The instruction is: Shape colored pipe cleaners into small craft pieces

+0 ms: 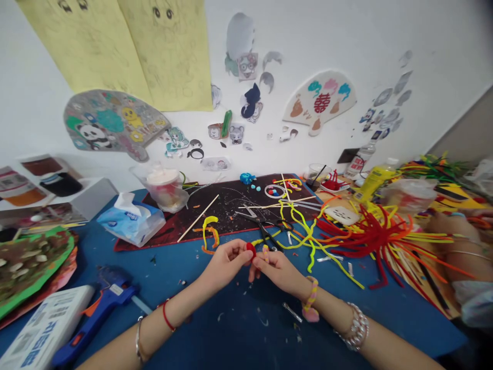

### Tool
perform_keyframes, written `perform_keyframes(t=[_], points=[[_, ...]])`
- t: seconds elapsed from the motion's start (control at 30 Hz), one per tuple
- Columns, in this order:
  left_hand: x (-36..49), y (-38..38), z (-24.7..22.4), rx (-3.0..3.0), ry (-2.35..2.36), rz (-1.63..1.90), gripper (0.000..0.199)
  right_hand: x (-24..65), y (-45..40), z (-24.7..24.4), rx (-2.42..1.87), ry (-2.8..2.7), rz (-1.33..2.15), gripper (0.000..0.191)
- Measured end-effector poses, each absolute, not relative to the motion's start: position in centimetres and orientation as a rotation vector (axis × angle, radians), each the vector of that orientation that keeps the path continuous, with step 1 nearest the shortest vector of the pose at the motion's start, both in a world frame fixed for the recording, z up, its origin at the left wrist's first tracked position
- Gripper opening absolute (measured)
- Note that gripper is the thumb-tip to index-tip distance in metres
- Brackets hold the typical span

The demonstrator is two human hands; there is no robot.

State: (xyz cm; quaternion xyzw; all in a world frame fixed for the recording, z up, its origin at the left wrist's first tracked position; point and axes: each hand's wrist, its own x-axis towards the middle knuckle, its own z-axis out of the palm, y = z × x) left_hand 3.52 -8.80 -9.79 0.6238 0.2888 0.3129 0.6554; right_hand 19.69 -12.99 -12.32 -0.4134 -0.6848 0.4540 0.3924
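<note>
My left hand (230, 261) pinches a small red fuzzy piece (251, 250) above the blue table (231, 329). Close beside it on the right, my right hand (275, 267) has its fingers closed round a small pink and yellow piece (265, 250). The two hands nearly touch, and some fingertips are hidden behind them. Black-handled scissors (265, 231) lie just beyond the hands on a dark mat (227, 216). Yellow and orange bent pipe cleaners (211, 234) rest at the mat's front edge.
Red, yellow and orange pipe cleaners (379, 236) spread over the right side. A blue glue gun (111, 303), a white box (50, 329) and a tissue pack (131, 218) stand left. Another person's arm (462, 246) shows at far right. Bottles (375, 180) stand near the wall.
</note>
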Motion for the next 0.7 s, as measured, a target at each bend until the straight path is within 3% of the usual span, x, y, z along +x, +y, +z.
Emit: perform_keyframes(t=[0.2,0.37,0.7], points=[[3.2,-8.9,-10.3,1.141,0.468,0.503,0.018,19.5,-13.2,-12.0,-0.852,-1.733,1.352,0.041],[3.2,-8.5,-10.4,1.289,0.603,0.512,0.012,19.7,-13.1,-11.4,-0.888,-1.779,1.398,0.042],[3.5,-8.6,-10.5,1.635,0.763,0.704,0.019,19.0,-13.6,-12.5,-1.223,-1.767,1.045,0.037]])
